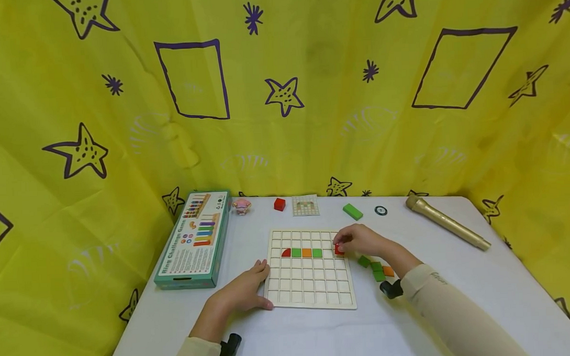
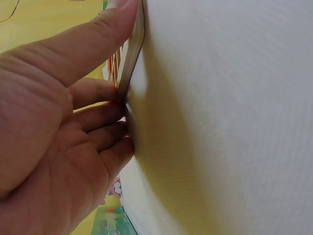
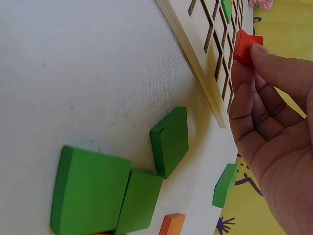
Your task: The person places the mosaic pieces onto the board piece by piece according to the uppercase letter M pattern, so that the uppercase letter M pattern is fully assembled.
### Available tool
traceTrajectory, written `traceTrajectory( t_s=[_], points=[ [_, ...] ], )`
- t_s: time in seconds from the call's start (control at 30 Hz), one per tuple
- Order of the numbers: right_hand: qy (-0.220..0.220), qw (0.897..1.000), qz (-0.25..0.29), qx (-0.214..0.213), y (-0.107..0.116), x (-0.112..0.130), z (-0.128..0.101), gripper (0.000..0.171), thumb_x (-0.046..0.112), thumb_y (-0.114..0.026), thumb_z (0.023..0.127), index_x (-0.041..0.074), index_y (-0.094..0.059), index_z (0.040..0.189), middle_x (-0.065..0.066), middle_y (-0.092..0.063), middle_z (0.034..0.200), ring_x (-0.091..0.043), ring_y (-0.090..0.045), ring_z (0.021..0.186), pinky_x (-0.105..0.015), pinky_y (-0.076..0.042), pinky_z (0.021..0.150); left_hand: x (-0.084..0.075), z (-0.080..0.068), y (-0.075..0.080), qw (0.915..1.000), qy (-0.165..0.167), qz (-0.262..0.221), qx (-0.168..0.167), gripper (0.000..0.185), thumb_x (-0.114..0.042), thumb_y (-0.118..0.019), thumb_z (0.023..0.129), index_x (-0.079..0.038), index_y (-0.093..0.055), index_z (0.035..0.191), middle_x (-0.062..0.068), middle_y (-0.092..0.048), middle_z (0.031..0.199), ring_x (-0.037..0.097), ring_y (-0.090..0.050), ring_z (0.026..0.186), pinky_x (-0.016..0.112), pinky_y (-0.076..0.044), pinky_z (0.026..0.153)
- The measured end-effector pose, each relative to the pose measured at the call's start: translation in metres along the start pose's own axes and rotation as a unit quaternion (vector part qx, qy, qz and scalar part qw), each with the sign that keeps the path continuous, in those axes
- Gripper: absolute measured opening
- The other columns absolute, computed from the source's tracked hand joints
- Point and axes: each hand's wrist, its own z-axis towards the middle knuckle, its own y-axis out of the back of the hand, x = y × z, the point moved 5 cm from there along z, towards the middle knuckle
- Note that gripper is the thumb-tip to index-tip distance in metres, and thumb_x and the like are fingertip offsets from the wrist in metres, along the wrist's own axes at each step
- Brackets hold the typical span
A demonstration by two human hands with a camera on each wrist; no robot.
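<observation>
A wooden grid board (image 1: pixel 309 287) lies flat on the white table, with one row holding a red quarter-round piece (image 1: pixel 286 253), a green square (image 1: pixel 296 253), an orange square (image 1: pixel 307 253) and another green square (image 1: pixel 317 253). My right hand (image 1: pixel 360 240) pinches a small red block (image 3: pixel 243 48) between thumb and fingers, over the board's right-hand column. Against the board's left edge rests my left hand (image 1: pixel 244 288), thumb at the near corner and fingers extended along the side. In the left wrist view, the left palm (image 2: pixel 58 161) holds nothing.
Several green blocks (image 1: pixel 378 271) and an orange block (image 1: pixel 389 271) lie right of the board. Behind it are a red cube (image 1: pixel 279 204), a pattern card (image 1: pixel 306 205), a green bar (image 1: pixel 352 212) and a pink figurine (image 1: pixel 241 206). A game box (image 1: pixel 193 244) stands left; a gold microphone (image 1: pixel 447 222) lies right.
</observation>
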Motion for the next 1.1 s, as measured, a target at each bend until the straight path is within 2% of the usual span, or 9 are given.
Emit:
traceTrajectory(
  t_s=[0.5, 0.73, 1.1],
  points=[
    [0.001, 1.000, 0.006, 0.010, -0.014, 0.008, 0.015, 0.005, 0.008, -0.075, 0.091, 0.012, -0.073, 0.094, 0.003, -0.068, 0.088, -0.017, -0.058, 0.084, -0.033, -0.050, 0.080, -0.001, -0.001, 0.001, 1.0000, 0.007, 0.000, 0.002, 0.100, -0.034, -0.088, 0.075, 0.002, -0.037, 0.153, 0.014, -0.026, 0.164, 0.031, -0.019, 0.152, 0.050, -0.024, 0.120],
    [0.004, 1.000, -0.006, 0.012, -0.019, 0.012, 0.017, 0.006, 0.006, -0.074, 0.091, 0.012, -0.073, 0.093, 0.003, -0.067, 0.085, -0.016, -0.058, 0.082, -0.030, -0.051, 0.075, 0.000, 0.001, 0.000, 1.0000, 0.008, 0.005, 0.000, 0.100, -0.034, -0.088, 0.076, 0.001, -0.036, 0.154, 0.013, -0.025, 0.164, 0.031, -0.018, 0.152, 0.048, -0.023, 0.120],
    [-0.008, 1.000, -0.024, 0.011, -0.025, 0.015, 0.019, 0.006, 0.007, -0.074, 0.091, 0.012, -0.072, 0.091, 0.003, -0.066, 0.083, -0.016, -0.057, 0.080, -0.031, -0.051, 0.074, 0.000, 0.000, 0.000, 1.0000, 0.001, 0.002, -0.003, 0.100, -0.034, -0.088, 0.075, 0.003, -0.037, 0.153, 0.015, -0.027, 0.163, 0.032, -0.020, 0.152, 0.050, -0.024, 0.120]
  ],
)
